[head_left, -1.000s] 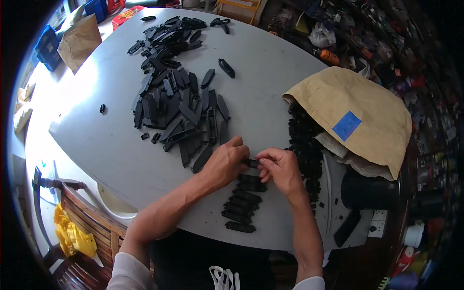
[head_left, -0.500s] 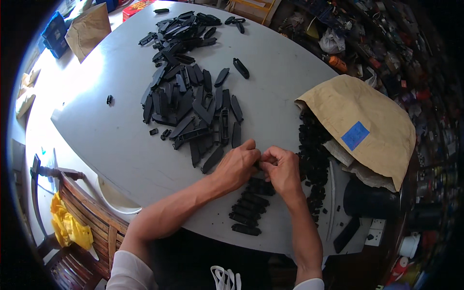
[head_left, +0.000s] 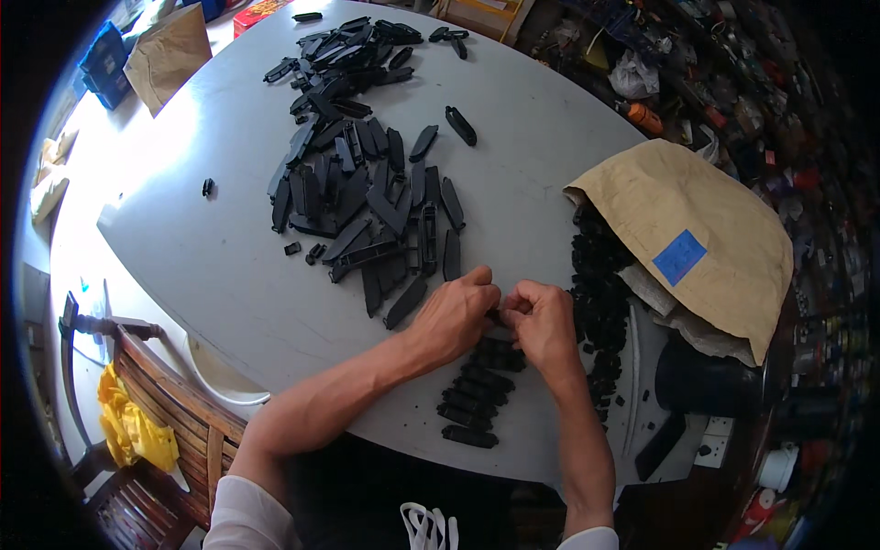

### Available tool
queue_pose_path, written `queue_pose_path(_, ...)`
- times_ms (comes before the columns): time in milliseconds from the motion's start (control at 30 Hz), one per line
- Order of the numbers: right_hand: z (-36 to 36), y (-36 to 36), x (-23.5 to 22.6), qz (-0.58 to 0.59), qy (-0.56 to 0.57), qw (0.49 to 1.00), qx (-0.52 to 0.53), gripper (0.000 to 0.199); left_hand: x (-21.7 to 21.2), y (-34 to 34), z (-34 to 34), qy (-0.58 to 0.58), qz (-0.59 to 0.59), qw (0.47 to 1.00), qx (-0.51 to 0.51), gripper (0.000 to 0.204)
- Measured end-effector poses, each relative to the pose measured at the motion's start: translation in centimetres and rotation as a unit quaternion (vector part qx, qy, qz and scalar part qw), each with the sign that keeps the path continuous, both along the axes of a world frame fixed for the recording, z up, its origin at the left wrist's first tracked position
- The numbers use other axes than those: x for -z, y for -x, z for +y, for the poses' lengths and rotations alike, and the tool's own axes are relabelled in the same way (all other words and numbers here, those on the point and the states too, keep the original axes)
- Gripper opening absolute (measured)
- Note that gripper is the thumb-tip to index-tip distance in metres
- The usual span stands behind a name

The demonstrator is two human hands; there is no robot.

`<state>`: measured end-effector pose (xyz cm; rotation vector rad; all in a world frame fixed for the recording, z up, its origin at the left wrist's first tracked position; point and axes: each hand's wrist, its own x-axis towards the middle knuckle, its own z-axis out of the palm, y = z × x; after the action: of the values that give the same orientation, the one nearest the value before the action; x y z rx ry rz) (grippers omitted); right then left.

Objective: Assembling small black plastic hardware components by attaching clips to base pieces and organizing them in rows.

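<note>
While both hands meet at the near edge of the grey table point(head_left: 513, 147), left hand point(head_left: 456, 314) and right hand point(head_left: 543, 323) pinch one small black plastic piece point(head_left: 494, 317) between their fingertips; each grip is clenched on it, piece mostly hidden by fingers. Just below the hands, a stacked row of black clips point(head_left: 477, 394) lies on the table, running toward the person, top end tucked under the hands. Left of the left hand, touching nothing, sits a big loose pile of flat black parts point(head_left: 367, 192), spreading up to the far edge. One stray black part point(head_left: 460, 126) lies apart, right of the pile. Tiny black bit point(head_left: 207, 187) sits alone at left. Right of the right hand, a brown paper bag point(head_left: 697, 229) with a blue label point(head_left: 678, 257) lies on its side, mouth toward the hands, small black pieces point(head_left: 598, 293) spilling out of it, near the right hand. Second brown bag point(head_left: 170, 55) at far left corner. Wooden chair point(head_left: 174, 385) with yellow cloth point(head_left: 128, 426) at lower left, beside the table.
</note>
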<state>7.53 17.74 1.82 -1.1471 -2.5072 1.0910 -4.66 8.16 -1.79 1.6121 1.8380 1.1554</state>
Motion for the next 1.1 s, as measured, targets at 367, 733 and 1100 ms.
queue_pose_path(367, 0.9, 0.0, -2.0, -0.122, 0.006, 0.992, -0.023, 0.021, -0.4, 0.0, -0.2, -0.031, -0.003, 1.0, 0.006, 0.017)
queue_pose_path(733, 4.0, -4.9, -3.9, 0.087, -0.08, 0.993, 0.012, 0.006, -6.5, 8.8, 3.2, 0.025, 0.347, 0.937, -0.035, 0.02)
queue_pose_path(1100, 3.9, -6.0, -1.3, -0.048, -0.175, 0.981, 0.072, 0.011, -4.1, 10.6, 8.4, 0.134, 0.421, 0.896, 0.055, 0.004)
